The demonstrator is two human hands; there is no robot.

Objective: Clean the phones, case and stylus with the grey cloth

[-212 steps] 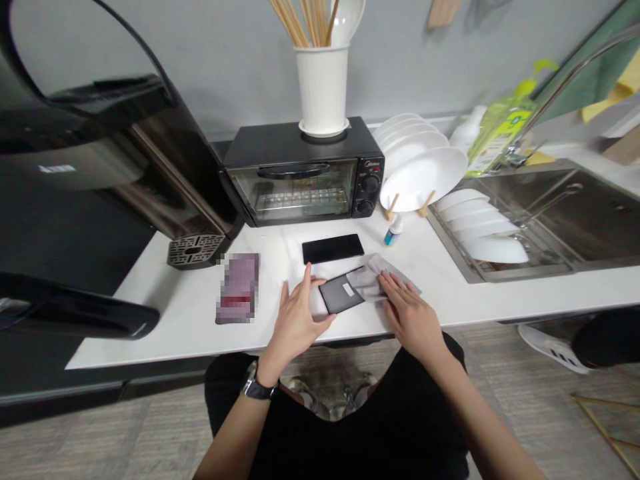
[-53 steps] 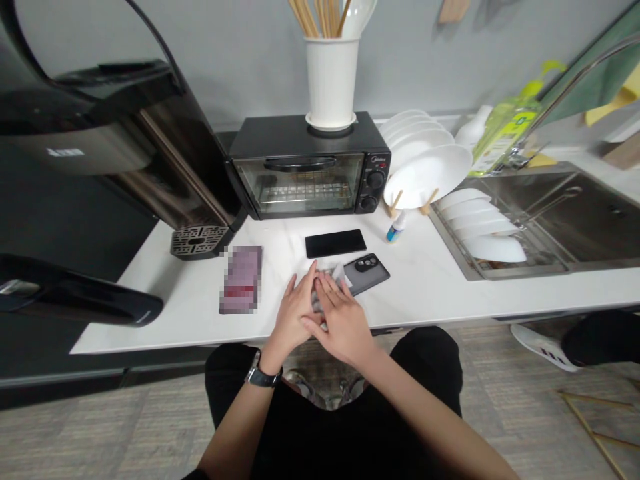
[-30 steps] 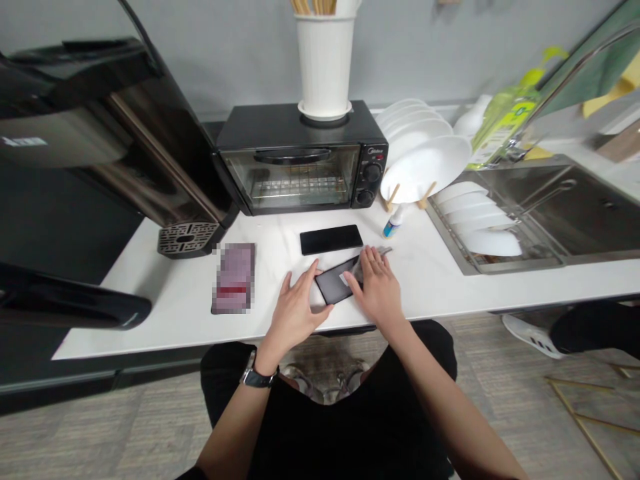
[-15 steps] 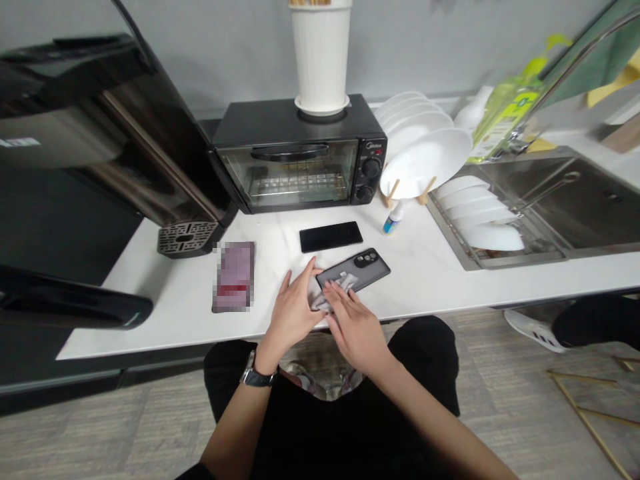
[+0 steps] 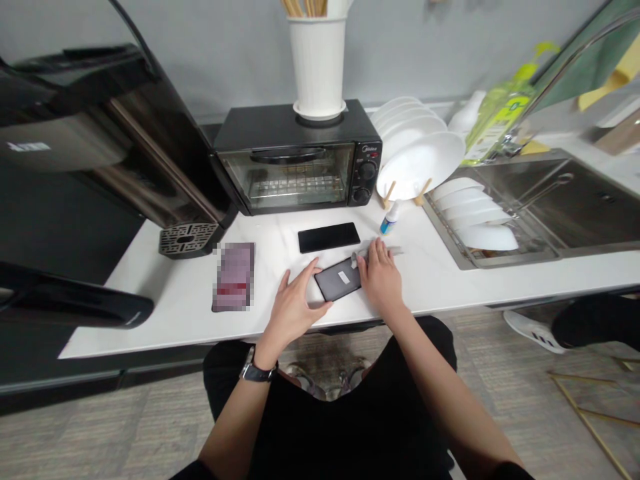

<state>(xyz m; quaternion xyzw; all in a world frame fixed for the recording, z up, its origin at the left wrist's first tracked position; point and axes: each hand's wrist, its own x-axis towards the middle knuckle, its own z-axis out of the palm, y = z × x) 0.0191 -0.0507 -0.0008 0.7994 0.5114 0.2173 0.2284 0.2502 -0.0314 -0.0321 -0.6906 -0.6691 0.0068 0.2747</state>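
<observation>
— Left hand (image 5: 294,301): holding what?
— Its spread thumb and fingers are gripping the gray phone (image 5: 330,283) by its left end on the counter (image 5: 425,273).
— And the right hand (image 5: 382,279)?
— Fingers together, it is holding a cloth (image 5: 356,259) against the other end; a black phone (image 5: 329,237) is lying just behind.

The grey phone (image 5: 339,281) looks matt to me, the black phone (image 5: 329,237) glossy, the counter (image 5: 435,287) smooth, the sink (image 5: 595,223) metal.
</observation>
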